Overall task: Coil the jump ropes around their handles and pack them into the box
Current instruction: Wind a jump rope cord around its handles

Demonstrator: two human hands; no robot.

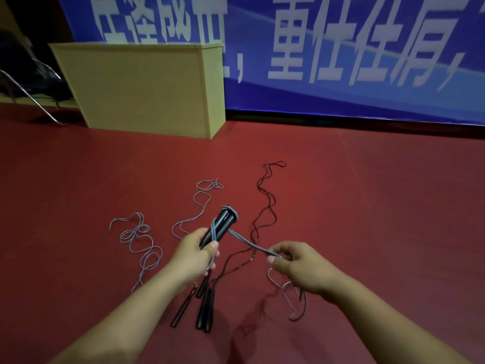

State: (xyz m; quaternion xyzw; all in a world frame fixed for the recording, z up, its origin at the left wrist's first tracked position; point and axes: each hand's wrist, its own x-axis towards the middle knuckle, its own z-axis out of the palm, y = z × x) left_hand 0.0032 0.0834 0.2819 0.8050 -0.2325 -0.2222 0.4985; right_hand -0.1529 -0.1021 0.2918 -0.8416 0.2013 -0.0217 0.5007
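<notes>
Above the red floor (367, 206), hands wind grey rope (252, 244) round black handles (223, 227).

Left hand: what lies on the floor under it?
Under the left hand, black handles lie on the red floor, with grey rope beside. The hand and forearm cover the handles' top ends and where their ropes join.

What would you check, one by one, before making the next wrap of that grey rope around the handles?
1. Left hand grips the pair of black handles firmly: ok.
2. Right hand pinches the grey rope: ok.
3. Rope between handles and right hand is taut: ok.
4. Slack under the right hand is free of the black rope: cannot tell, they overlap there.
5. Earlier wraps sit neatly: not ok, they cross.
6. Box ready for packing: cannot tell, none identifiable.
</notes>
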